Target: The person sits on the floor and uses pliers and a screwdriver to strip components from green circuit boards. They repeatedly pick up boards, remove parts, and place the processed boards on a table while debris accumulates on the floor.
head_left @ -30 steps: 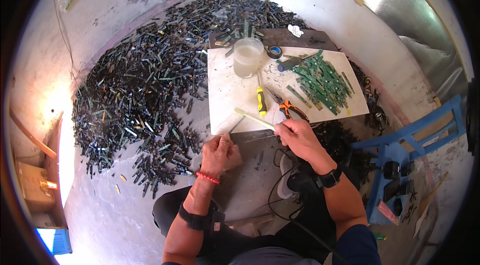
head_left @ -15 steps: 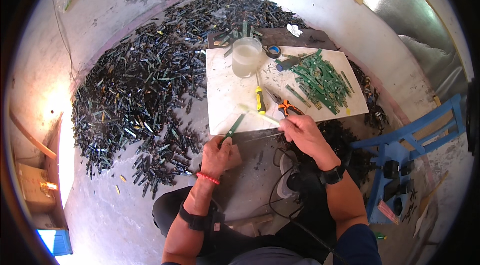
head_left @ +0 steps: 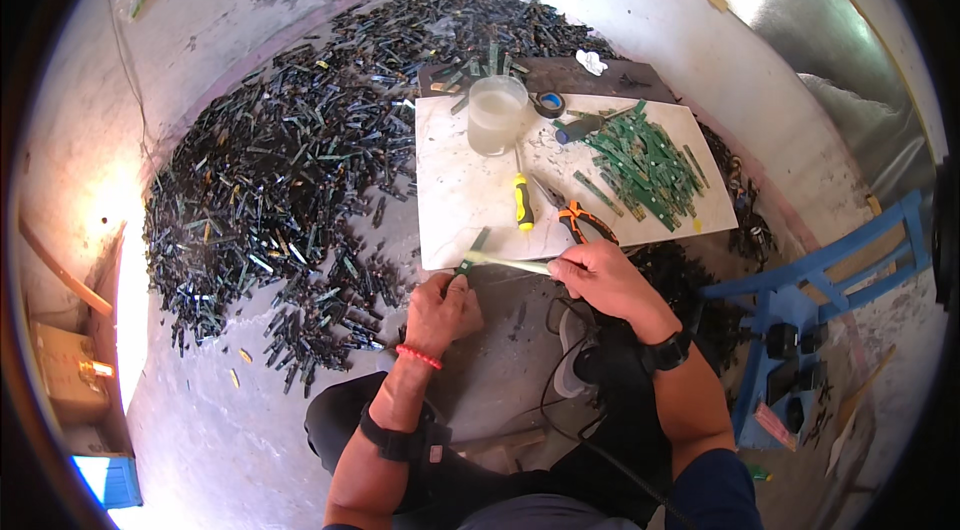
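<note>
My left hand is closed on the lower end of a narrow green circuit board strip, which slants up over the near-left edge of the white board. A slim, pale toothbrush-like brush is pinched in my right hand. Its head lies across the strip, just above my left fingers; the bristles are too small to make out. Beyond my hands lie a yellow-and-black screwdriver and orange-and-black pliers. Behind the screwdriver stands a translucent tub of cloudy liquid.
Green board strips are heaped on the right of the white board, near a tape roll. A great pile of dark strips covers the floor left and behind. A blue chair stands at right; a cable hangs by my legs.
My right hand has shifted slightly left and downward, bringing the brush head from above the strip's tip down onto the strip. My left hand has hardly moved.
</note>
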Action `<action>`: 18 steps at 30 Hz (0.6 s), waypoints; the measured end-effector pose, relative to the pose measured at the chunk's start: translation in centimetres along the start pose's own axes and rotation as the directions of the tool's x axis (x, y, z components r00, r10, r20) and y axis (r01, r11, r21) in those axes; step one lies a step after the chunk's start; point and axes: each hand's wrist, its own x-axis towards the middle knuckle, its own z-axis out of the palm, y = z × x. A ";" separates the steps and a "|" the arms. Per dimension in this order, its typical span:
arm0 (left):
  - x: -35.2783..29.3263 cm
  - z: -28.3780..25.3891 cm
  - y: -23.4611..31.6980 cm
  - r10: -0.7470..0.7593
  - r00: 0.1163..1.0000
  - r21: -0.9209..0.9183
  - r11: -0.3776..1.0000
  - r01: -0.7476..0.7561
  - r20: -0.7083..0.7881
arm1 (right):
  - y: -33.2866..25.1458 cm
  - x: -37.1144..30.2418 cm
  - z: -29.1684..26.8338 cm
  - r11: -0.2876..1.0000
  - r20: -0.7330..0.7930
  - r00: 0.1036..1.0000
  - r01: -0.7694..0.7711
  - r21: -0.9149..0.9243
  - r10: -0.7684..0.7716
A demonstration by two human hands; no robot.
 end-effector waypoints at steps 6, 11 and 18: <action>-0.2 -0.2 0.5 -0.001 1.000 0.009 1.000 0.001 0.017 | 0.1 -0.2 0.4 0.999 0.067 0.998 -0.015 0.041 0.012; 0.1 -0.1 -0.3 0.005 1.000 0.002 1.000 -0.005 0.004 | -0.3 -0.2 -0.2 0.993 0.147 0.988 -0.060 0.100 0.045; 0.2 0.0 -0.1 -0.022 0.998 -0.100 0.995 0.027 0.054 | -1.3 -0.3 -0.9 0.928 -0.160 0.987 0.048 0.369 0.013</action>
